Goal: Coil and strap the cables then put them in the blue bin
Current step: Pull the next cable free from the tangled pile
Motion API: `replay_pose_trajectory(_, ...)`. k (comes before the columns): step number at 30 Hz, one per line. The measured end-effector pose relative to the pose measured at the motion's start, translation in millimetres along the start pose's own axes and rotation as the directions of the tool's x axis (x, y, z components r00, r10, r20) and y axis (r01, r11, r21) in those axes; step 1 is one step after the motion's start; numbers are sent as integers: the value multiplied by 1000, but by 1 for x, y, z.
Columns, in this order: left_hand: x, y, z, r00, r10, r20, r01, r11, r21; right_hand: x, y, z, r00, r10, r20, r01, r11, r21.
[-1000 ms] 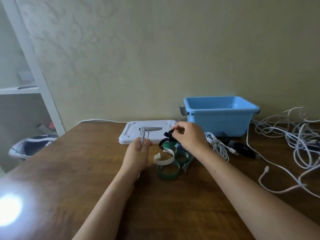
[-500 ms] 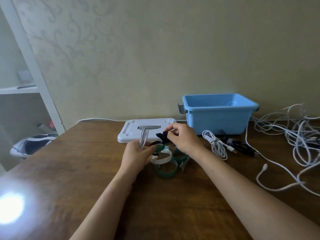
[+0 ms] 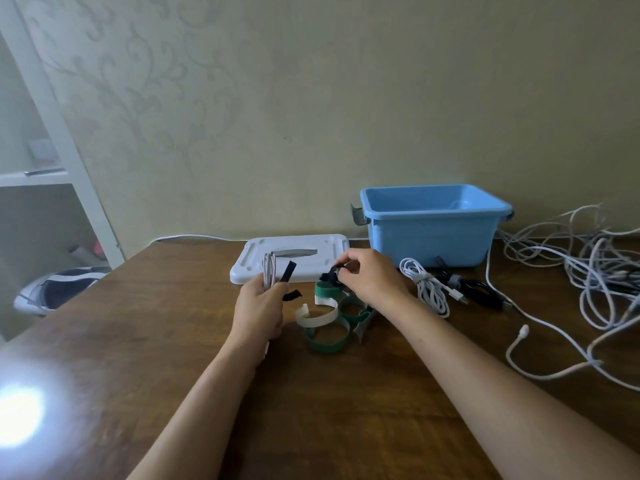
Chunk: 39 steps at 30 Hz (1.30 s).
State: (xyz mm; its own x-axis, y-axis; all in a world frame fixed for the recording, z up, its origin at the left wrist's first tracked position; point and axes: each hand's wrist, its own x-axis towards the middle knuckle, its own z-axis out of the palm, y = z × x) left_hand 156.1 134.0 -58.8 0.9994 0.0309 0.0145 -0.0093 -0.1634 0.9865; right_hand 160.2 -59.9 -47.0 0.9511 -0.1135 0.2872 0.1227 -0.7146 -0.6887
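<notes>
Since half a second ago a black strap (image 3: pixel 288 271) has come into the left hand (image 3: pixel 260 308) – its fingers grip it together with the coiled white cable (image 3: pixel 268 271), held upright above the counter (image 3: pixel 173 341). Right hand (image 3: pixel 374 282) has drawn back over the strap pile (image 3: pixel 329 323), fingers pinching a second black strap (image 3: pixel 330 277). Behind stands the blue bin (image 3: pixel 429 233), a white lid (image 3: pixel 291 261) left of it – a strapped white cable (image 3: pixel 427 289) lies before the bin, loose cables (image 3: pixel 588 271) to its right
</notes>
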Motion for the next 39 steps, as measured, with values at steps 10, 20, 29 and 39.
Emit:
replay_pose_trajectory(10, -4, 3, -2, 1000, -5, 18, 6, 999, -37, 3, -6, 2, 993, -23, 112, 14, 996, 85)
replay_pose_trajectory(20, -17, 16, 1, 991, 87, 105, -92, 995, 46, -6, -27, -13, 985, -97, 146, 83, 991, 103)
replay_pose_trajectory(29, -54, 46, 46, 874, 368, 318, -467, 817, 337, -63, -22, -66, 994, -29, 106, 6, 977, 214)
replay_pose_trajectory(39, -92, 66, 131, 848, 230, 478, -334, 931, 144, -119, 56, -140, 985, 160, -69, -95, 823, 560)
